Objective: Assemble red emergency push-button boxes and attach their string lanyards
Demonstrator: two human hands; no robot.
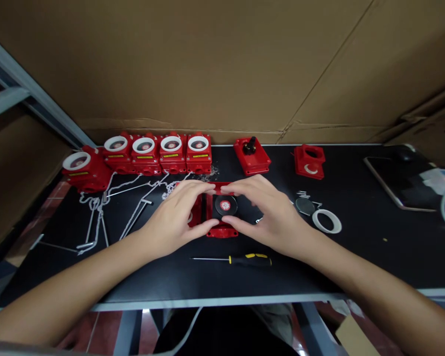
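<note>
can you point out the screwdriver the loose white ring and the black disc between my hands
Screwdriver (230, 259): head view, on the yellow collar at its middle.
Loose white ring (337, 224): head view, on the band's right side.
Black disc (225, 204): head view, on its red-and-white center.

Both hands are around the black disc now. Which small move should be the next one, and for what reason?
I would probably close the left hand and right hand gently toward the black disc: both curve around it from opposite sides, while the screwdriver lies free on the table. Whether either hand already touches the disc is unclear.
</note>
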